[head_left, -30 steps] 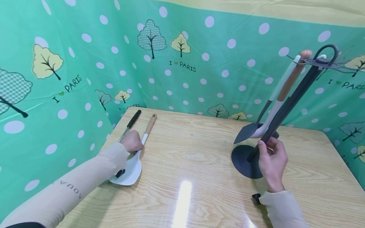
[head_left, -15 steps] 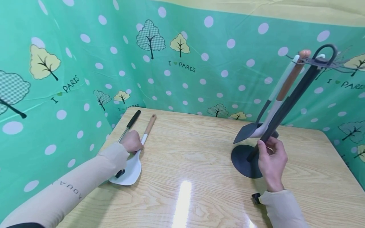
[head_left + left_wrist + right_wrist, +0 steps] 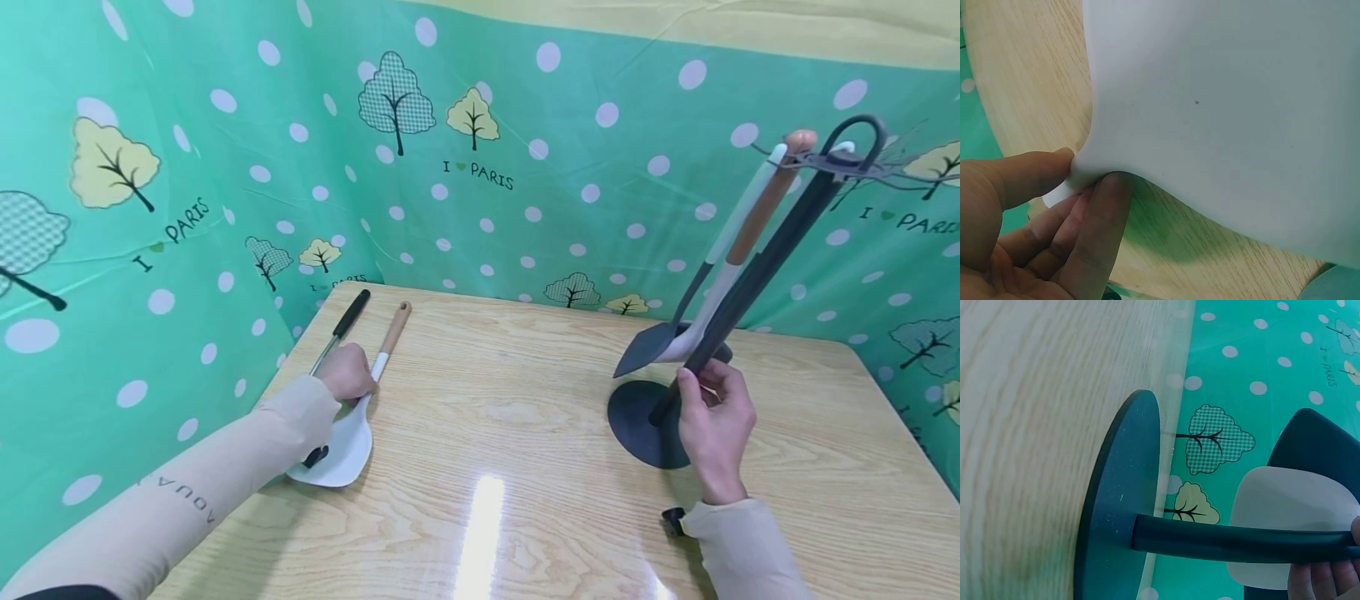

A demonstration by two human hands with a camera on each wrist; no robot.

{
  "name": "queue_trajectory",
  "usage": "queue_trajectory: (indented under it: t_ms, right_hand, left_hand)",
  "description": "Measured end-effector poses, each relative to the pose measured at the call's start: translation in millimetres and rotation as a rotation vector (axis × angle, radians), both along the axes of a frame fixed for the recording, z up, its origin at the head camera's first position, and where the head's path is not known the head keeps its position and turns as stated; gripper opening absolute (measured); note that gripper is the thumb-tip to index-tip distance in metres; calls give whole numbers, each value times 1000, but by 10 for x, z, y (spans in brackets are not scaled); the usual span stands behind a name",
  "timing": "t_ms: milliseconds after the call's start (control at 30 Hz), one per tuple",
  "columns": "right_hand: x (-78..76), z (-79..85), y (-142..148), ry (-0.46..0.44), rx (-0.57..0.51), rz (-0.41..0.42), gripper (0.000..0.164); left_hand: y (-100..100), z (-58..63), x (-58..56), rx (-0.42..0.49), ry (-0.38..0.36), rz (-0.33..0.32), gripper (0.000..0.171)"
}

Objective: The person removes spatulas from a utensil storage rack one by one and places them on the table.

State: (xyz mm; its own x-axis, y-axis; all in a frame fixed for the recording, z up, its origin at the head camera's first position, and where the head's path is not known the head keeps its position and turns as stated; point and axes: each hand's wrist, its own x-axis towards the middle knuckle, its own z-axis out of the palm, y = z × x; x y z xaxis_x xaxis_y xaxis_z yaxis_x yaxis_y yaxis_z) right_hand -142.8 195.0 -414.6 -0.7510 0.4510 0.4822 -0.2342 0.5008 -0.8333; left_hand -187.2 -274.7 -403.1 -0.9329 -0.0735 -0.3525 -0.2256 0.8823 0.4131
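At the table's left side, my left hand (image 3: 347, 372) grips the narrow neck of a white spatula (image 3: 352, 442) with a wooden handle. In the left wrist view, thumb and fingers pinch that neck below the broad white blade (image 3: 1210, 112). On the right, my right hand (image 3: 717, 433) holds the black pole (image 3: 1241, 540) of a utensil stand, low down, above its round base (image 3: 637, 427). From the stand's top ring hang a dark-bladed turner (image 3: 647, 350) with a mint handle and a white utensil (image 3: 712, 300) with a brown wooden handle. The pole partly hides their heads.
A black-handled utensil (image 3: 351, 314) with a metal shaft lies left of the spatula, its lower part hidden by my arm. A green dotted curtain (image 3: 487, 192) stands behind and left of the wooden table (image 3: 510, 375). Light glares off the tabletop's front.
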Motion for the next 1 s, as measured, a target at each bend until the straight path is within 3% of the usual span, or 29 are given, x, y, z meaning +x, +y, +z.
queue_trajectory:
  t_ms: [533,800,1000]
  right_hand:
    - [4,-8,9,-22,1,-6,31]
    - [-5,-11,14,-2,2,-4,30]
    - [-18,-28,17,11,12,-1,30]
  left_hand:
    - [-11,1,-12,-2,-5,-19,12]
    - [-45,140,-66,-36,26,-28,23]
    - [-34,281,-114,13,68,-29,24]
